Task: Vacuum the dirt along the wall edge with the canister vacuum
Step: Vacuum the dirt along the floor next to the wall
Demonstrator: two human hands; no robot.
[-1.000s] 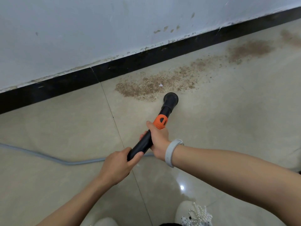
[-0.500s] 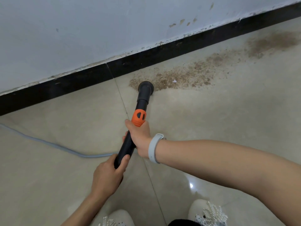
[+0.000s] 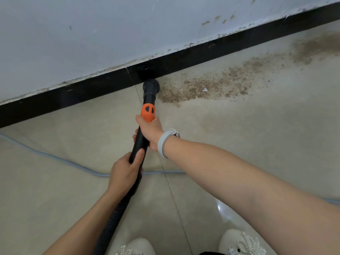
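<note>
Both hands, left hand point(image 3: 125, 170) and right hand point(image 3: 150, 131), grip the wand point(image 3: 141, 138); nozzle point(image 3: 151, 85) against the baseboard point(image 3: 202, 50) may miss dirt point(image 3: 207, 87) beside it.

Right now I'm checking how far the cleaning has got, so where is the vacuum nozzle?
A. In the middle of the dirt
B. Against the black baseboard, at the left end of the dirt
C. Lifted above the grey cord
B: the nozzle meets the black baseboard, with the dirt stretching away to its right.
</note>
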